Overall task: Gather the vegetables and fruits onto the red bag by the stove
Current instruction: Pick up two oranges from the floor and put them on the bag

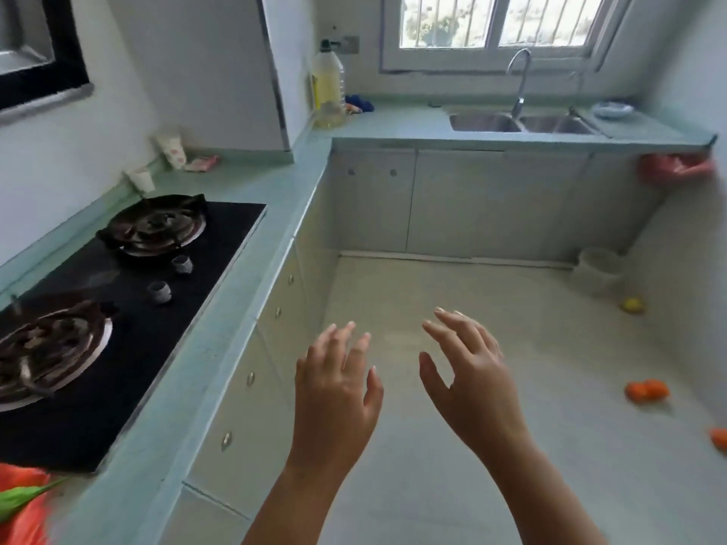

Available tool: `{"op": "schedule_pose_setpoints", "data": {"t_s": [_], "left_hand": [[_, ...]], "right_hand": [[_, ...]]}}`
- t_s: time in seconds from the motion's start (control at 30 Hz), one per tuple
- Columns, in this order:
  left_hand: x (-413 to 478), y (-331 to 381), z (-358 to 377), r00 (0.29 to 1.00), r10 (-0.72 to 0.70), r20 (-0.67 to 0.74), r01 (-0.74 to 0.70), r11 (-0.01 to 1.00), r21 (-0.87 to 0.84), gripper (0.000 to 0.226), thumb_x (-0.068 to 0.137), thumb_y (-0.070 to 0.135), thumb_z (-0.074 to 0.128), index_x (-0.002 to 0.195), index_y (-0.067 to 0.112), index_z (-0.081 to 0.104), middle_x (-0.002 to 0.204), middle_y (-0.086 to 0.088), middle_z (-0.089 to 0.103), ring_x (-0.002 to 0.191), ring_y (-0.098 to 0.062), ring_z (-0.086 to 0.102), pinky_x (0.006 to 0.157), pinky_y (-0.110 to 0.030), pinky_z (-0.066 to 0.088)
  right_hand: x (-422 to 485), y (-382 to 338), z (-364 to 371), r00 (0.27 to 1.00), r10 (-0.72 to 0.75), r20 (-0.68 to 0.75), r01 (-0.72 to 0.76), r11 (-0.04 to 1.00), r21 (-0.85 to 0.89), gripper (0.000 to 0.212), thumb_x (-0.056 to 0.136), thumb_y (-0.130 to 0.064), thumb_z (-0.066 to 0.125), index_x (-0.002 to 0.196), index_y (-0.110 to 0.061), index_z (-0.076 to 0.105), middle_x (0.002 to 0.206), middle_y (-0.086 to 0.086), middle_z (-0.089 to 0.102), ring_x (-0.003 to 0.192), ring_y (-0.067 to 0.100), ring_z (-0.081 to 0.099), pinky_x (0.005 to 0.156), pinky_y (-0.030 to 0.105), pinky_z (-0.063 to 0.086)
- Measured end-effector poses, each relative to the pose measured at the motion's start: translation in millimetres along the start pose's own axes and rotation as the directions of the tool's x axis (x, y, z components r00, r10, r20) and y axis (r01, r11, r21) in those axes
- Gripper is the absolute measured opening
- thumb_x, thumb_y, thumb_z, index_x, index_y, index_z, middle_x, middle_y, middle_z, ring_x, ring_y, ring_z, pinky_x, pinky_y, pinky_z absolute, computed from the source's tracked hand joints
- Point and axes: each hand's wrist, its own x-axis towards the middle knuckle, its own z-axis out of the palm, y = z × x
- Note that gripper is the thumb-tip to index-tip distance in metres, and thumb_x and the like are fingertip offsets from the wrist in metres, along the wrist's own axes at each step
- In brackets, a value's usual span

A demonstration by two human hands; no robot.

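The red bag (pixel 21 521) lies on the counter at the bottom left, beside the black stove (pixel 130 320), with a green leafy piece (pixel 23 499) on it. On the floor at the right lie orange fruits (pixel 647 390), another orange piece (pixel 720 438) at the frame edge, and a yellow fruit (pixel 633 304). My left hand (pixel 338 387) and my right hand (pixel 468 371) hover over the floor in the middle, fingers spread and relaxed, holding nothing.
The green counter (pixel 251 214) runs along the left and back, with a sink (pixel 519 121), an oil bottle (pixel 328 86) and cups (pixel 171 149). A white bucket (pixel 600 269) stands in the far right corner. A red bag (pixel 672 169) hangs from the counter's right end.
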Motion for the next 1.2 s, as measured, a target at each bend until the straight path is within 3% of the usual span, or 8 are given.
{"op": "schedule_pose_setpoints", "data": {"t_s": [0.27, 0.5, 0.77, 0.87, 1.0, 1.2], "left_hand": [[90, 144, 95, 0.954, 0.298, 0.030, -0.291, 0.945, -0.153, 0.036, 0.081, 0.024, 0.045, 0.109, 0.010, 0.062, 0.116, -0.012, 0.063, 0.114, -0.027, 0.050, 0.093, -0.043, 0.042], [104, 239, 161, 0.857, 0.508, 0.089, -0.450, 0.820, -0.354, 0.036, 0.080, 0.023, 0.046, 0.107, 0.007, 0.063, 0.115, -0.014, 0.063, 0.111, -0.033, 0.055, 0.093, -0.044, 0.042], [123, 304, 239, 0.723, 0.680, 0.123, -0.531, 0.660, -0.531, 0.033, 0.080, 0.023, 0.046, 0.105, 0.009, 0.062, 0.113, -0.013, 0.063, 0.110, -0.033, 0.055, 0.091, -0.043, 0.044], [146, 325, 276, 0.686, 0.718, 0.119, -0.536, 0.609, -0.585, 0.033, 0.081, 0.024, 0.046, 0.106, 0.009, 0.062, 0.114, -0.013, 0.063, 0.111, -0.030, 0.050, 0.094, -0.038, 0.036], [199, 354, 323, 0.653, 0.749, 0.116, -0.534, 0.563, -0.631, 0.036, 0.081, 0.025, 0.045, 0.106, 0.007, 0.064, 0.113, -0.013, 0.063, 0.110, -0.031, 0.053, 0.093, -0.039, 0.037], [291, 384, 382, 0.654, 0.749, 0.104, -0.509, 0.537, -0.673, 0.038, 0.081, 0.026, 0.044, 0.109, 0.007, 0.062, 0.114, -0.012, 0.063, 0.110, -0.032, 0.054, 0.092, -0.041, 0.041]], "right_hand": [[18, 154, -82, 0.961, 0.208, -0.185, -0.233, 0.965, -0.125, 0.041, 0.081, -0.033, 0.046, 0.110, -0.008, 0.063, 0.117, 0.014, 0.061, 0.111, 0.033, 0.054, 0.091, 0.050, 0.045], [-28, 238, -140, 0.848, 0.403, -0.343, -0.486, 0.850, -0.202, 0.041, 0.082, -0.031, 0.046, 0.110, -0.006, 0.062, 0.118, 0.015, 0.061, 0.110, 0.033, 0.055, 0.092, 0.045, 0.044], [-55, 301, -160, 0.694, 0.542, -0.473, -0.695, 0.677, -0.245, 0.042, 0.083, -0.031, 0.046, 0.110, -0.004, 0.062, 0.117, 0.015, 0.060, 0.109, 0.030, 0.052, 0.094, 0.038, 0.037], [-45, 330, -165, 0.644, 0.568, -0.513, -0.746, 0.613, -0.258, 0.042, 0.083, -0.031, 0.045, 0.110, -0.004, 0.062, 0.116, 0.015, 0.061, 0.109, 0.026, 0.048, 0.094, 0.036, 0.035], [-5, 376, -171, 0.608, 0.572, -0.550, -0.782, 0.552, -0.290, 0.042, 0.083, -0.032, 0.045, 0.109, -0.004, 0.063, 0.115, 0.016, 0.061, 0.108, 0.026, 0.048, 0.091, 0.042, 0.043], [86, 439, -180, 0.607, 0.537, -0.585, -0.781, 0.538, -0.317, 0.042, 0.083, -0.032, 0.045, 0.112, -0.006, 0.062, 0.118, 0.014, 0.060, 0.110, 0.029, 0.052, 0.094, 0.036, 0.036]]}}
